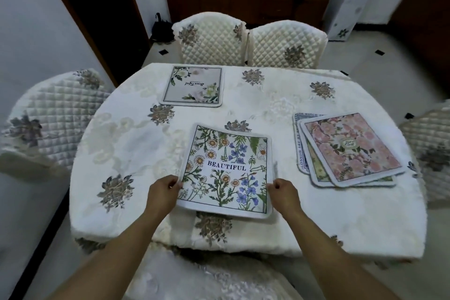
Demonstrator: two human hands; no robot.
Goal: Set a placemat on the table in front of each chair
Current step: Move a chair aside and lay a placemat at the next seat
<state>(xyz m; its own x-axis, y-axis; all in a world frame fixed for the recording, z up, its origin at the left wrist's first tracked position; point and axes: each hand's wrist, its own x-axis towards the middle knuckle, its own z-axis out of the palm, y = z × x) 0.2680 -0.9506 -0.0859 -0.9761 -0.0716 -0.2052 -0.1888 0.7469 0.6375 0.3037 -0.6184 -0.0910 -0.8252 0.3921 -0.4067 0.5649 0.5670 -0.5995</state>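
Note:
A square placemat with wildflowers and the word BEAUTIFUL lies on the table near its front edge. My left hand pinches its left edge and my right hand pinches its right edge. A pale placemat with white flowers lies flat at the far side, in front of the left far chair. A stack of placemats topped by a pink floral one sits at the right side of the table.
Quilted cream chairs surround the table: a second far chair, one at the left, one at the right, and one below me. A dark wooden cabinet stands at the back wall.

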